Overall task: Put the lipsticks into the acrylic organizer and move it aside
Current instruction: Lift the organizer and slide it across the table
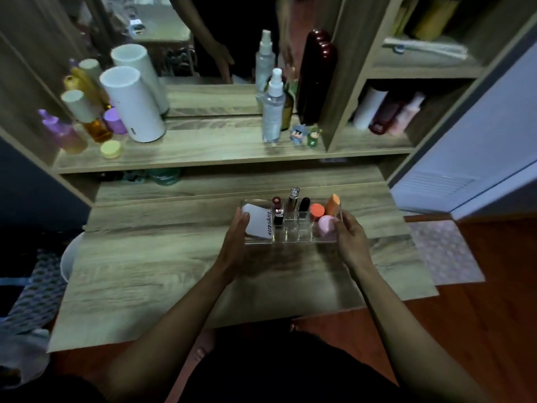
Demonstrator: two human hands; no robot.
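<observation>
Clear acrylic organizer (293, 238) sits on the wooden bench (162, 274), gripped at both ends: left hand (234, 242) clasps its left side, right hand (350, 241) its right. Inside the organizer stand four lipsticks (292, 203) in the middle slots, a white compact (257, 223) at left, sponges (327, 215) at right.
</observation>
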